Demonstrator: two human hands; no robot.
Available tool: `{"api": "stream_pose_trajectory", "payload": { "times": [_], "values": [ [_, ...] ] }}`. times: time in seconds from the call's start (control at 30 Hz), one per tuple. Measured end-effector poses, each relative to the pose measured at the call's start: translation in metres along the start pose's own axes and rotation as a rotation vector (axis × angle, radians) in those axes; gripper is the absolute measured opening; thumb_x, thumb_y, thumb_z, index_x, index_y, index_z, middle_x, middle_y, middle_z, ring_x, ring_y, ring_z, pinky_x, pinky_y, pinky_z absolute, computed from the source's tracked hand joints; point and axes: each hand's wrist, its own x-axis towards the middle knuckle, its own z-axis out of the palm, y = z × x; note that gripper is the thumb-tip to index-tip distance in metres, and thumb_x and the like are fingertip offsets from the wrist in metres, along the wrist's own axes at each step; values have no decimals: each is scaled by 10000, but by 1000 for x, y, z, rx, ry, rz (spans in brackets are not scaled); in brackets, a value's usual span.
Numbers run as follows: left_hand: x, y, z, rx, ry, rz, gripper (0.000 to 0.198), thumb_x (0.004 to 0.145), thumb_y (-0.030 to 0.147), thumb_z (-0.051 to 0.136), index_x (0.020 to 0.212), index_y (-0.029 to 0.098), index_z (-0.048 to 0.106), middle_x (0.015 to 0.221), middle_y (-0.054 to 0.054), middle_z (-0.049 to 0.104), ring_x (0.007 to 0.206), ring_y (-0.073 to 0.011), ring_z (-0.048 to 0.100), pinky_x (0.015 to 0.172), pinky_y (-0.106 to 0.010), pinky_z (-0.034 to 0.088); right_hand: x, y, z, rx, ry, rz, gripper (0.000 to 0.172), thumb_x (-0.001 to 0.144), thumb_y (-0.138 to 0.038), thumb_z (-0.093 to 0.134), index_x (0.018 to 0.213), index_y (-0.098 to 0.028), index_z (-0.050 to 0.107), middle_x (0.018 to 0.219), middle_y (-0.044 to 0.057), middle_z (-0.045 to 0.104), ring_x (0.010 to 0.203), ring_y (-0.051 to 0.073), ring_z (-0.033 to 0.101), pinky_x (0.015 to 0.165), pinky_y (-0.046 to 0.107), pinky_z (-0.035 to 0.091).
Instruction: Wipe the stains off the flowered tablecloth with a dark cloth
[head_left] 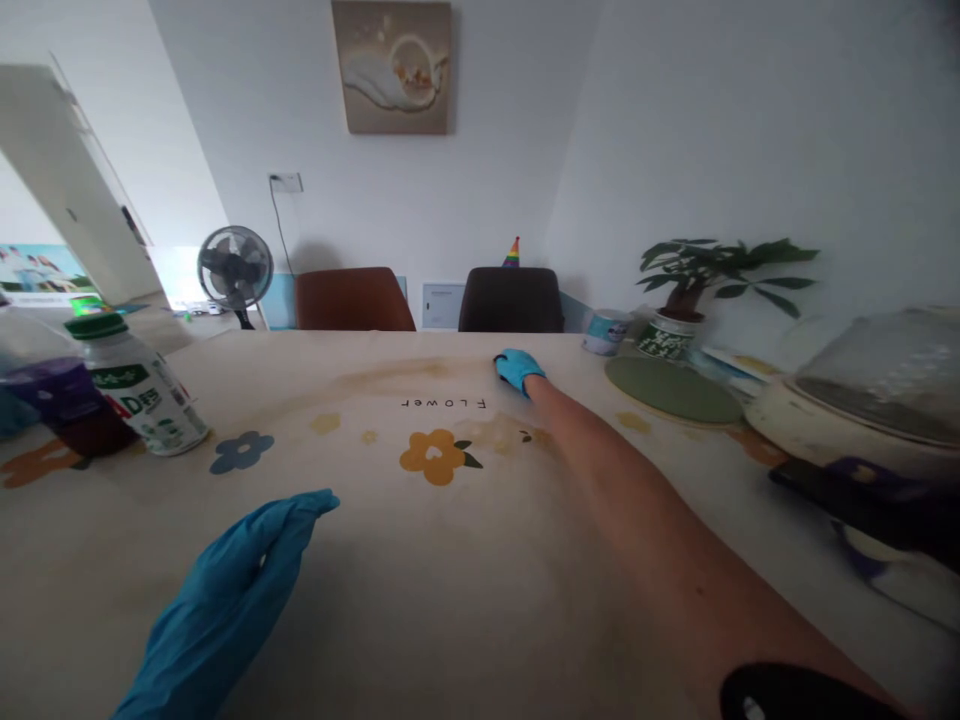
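Observation:
My left hand (232, 600), in a blue glove, lies on the flower-printed tablecloth (420, 560) at the near left, fingers stretched out together and pointing right, holding nothing. My right arm reaches far across the table. My right hand (517, 369), also in a blue glove, rests near the far edge by a brownish stain on the cloth (397, 375). Its fingers are curled down, and a small dark spot shows at its left side; I cannot make out what that is.
A green-capped white bottle (139, 395) and a container of purple liquid (52, 400) stand at the left. At the right are a green round mat (671, 388), a potted plant (686, 300), a lidded white pot (862, 400) and a black-handled thing (862, 500). Two chairs (352, 298) stand beyond.

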Motion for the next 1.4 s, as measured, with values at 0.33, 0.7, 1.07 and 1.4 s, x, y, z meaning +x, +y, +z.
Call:
{"api": "stream_pose_trajectory", "payload": {
  "times": [0.33, 0.7, 1.07, 1.4],
  "values": [
    [18, 39, -10, -11, -24, -25, 523, 879, 635, 524, 1209, 387, 845, 1424, 9, 775, 1414, -359, 685, 1313, -605, 458, -51, -97, 40, 155, -210, -509, 508, 979, -171, 645, 1467, -223, 775, 1568, 37, 719, 1485, 232, 646, 1311, 326, 414],
    [21, 39, -6, -16, -83, 21, 500, 949, 547, 485, 1218, 301, 827, 1418, -50, 780, 1413, -323, 683, 1309, -554, 462, -175, -41, 38, 206, -309, -974, 545, 1006, -251, 601, 1534, -285, 729, 1608, 49, 684, 1519, 259, 617, 1347, 491, 404],
    [20, 47, 0, 31, -87, -10, 509, 1002, 408, 423, 1276, 218, 808, 1423, -92, 773, 1387, -288, 701, 1303, -496, 472, -83, -29, 19, -88, 5, -217, 501, 1073, -158, 484, 1497, -161, 753, 1558, 163, 708, 1449, 278, 674, 1263, 378, 479],
    [22, 39, 15, -1, -3, -23, 477, 941, 434, 459, 1154, 228, 834, 1298, -117, 818, 1250, -339, 756, 1264, -629, 482, 19, -100, 55, -89, 15, -76, 412, 1095, -410, 718, 1428, -167, 721, 1509, 160, 705, 1379, 319, 690, 1190, 598, 540]
  ]
}}
